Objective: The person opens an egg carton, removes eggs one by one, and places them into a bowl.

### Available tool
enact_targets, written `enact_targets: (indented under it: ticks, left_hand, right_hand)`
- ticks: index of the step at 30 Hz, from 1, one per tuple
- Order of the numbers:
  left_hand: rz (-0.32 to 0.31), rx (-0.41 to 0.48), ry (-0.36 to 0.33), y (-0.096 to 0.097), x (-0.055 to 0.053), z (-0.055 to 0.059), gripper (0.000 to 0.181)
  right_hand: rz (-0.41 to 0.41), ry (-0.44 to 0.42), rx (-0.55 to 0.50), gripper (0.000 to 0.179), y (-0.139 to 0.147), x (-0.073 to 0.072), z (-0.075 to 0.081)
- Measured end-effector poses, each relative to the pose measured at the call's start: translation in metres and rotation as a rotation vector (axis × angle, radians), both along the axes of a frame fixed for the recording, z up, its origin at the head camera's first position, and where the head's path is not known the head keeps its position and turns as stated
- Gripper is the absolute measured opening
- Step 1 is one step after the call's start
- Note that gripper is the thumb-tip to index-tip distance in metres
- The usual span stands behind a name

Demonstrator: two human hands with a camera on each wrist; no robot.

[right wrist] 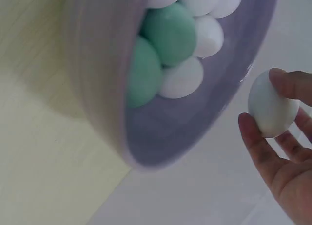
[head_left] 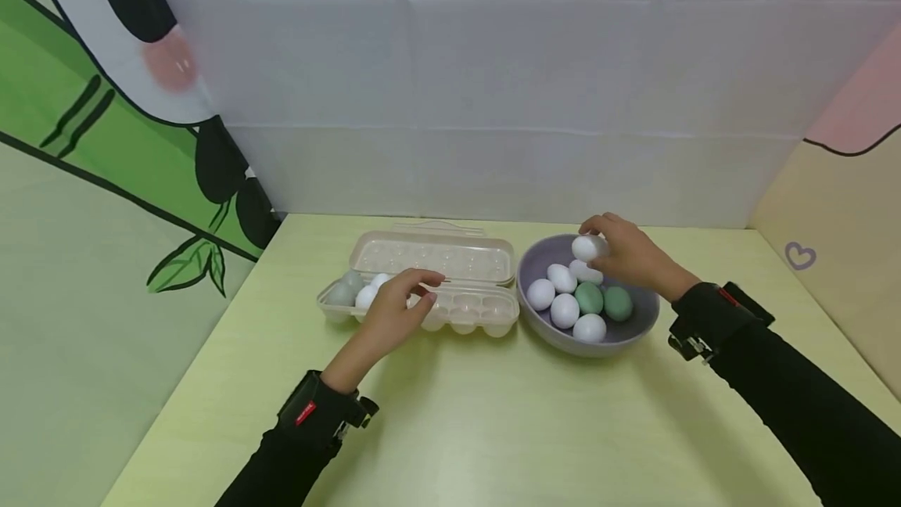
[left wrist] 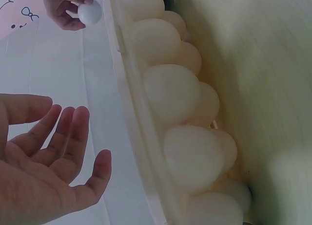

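Note:
Over the purple bowl point(head_left: 637, 327), my right hand point(head_left: 629, 257) pinches a white egg point(head_left: 588, 248) between thumb and fingers; the same egg point(right wrist: 273, 105) shows in the right wrist view. Several white eggs point(head_left: 565, 311) and two green eggs point(head_left: 589, 299) lie in the bowl. My left hand point(head_left: 396, 311) hovers over the front of a clear egg carton point(head_left: 493, 311), its fingers loosely bent and holding nothing. Some eggs point(head_left: 365, 296) sit in the carton's left cups, partly behind the left hand. In the left wrist view the left hand point(left wrist: 53, 161) is beside the carton's wall point(left wrist: 131, 118).
The carton's lid point(head_left: 432, 255) stands open toward the wall point(head_left: 493, 170). Carton and bowl are side by side on a pale yellow table point(head_left: 493, 413). Printed panels border the table at left and right.

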State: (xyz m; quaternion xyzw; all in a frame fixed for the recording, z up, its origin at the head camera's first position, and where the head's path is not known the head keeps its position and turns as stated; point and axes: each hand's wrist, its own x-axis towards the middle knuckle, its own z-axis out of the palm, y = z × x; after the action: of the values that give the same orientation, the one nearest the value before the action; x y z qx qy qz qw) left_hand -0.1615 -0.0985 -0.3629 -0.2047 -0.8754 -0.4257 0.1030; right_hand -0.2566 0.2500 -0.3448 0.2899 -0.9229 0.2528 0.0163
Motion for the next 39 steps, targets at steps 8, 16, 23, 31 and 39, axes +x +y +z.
enact_targets:
  ticks: [8,16,23,31,39]
  left_hand:
    - [0.011,0.009,-0.019,-0.005,0.001,-0.001,0.024]
    - [0.011,0.025,-0.042,-0.005,0.001,-0.005,0.024]
    - [0.013,0.017,-0.033,-0.002,-0.001,-0.005,0.024]
    - [0.004,0.014,-0.044,-0.011,0.006,-0.007,0.024]
    - [0.01,0.006,-0.041,-0.026,0.011,-0.009,0.025]
  right_hand:
    - [-0.083,-0.032,0.154,0.038,0.012,-0.006,-0.013]
    - [-0.121,-0.014,0.206,0.032,0.02,-0.009,-0.031]
    - [-0.137,-0.049,0.192,0.033,0.02,-0.008,-0.037]
    - [-0.156,-0.116,0.19,0.027,0.014,0.008,-0.049]
    - [-0.154,-0.07,0.174,0.025,0.008,0.025,-0.062]
